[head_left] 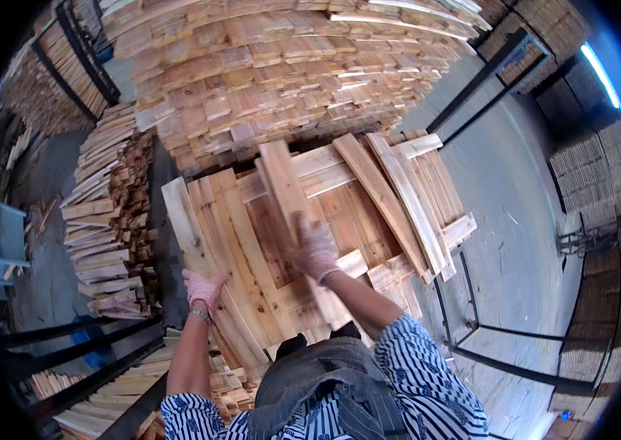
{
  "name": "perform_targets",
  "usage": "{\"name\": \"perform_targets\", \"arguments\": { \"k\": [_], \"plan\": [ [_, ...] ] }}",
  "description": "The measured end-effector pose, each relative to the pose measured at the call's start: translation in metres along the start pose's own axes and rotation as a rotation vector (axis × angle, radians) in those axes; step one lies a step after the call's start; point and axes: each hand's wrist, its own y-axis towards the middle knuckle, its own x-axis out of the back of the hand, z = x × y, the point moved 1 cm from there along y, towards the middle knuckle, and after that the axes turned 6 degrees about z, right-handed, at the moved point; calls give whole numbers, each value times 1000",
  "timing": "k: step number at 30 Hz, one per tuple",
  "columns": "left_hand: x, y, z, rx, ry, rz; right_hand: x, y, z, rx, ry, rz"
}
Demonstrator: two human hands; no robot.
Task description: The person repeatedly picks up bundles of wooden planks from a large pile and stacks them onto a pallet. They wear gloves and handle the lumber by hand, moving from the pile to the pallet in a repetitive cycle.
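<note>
My right hand (315,249), in a pale pink glove and slightly blurred, grips a wooden board (285,180) that slants over the middle of a layer of planks. My left hand (205,287), gloved the same way, rests with thumb and fingers apart at the outer edge of the leftmost boards (211,249). These boards lie side by side across crosswise boards (358,265). On the right, several loose planks (384,202) lie at a slant over the layer. Darker boards (358,216) show lower down between the two groups.
A tall stack of boards (251,81) stands just beyond the layer. To the left is a lower pile of short wood pieces (108,242). Dark metal frames (472,88) stand around, with a blue stand (8,246) far left and stacked wood (589,172) far right.
</note>
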Motion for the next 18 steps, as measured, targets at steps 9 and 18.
{"name": "perform_targets", "arguments": {
  "k": [9,18],
  "plan": [
    [-7,28,13,-102,84,-55,-13,-4,3,167,227,-34],
    [-4,21,5,-148,107,53,-35,-3,-22,65,72,-12]
  ]
}}
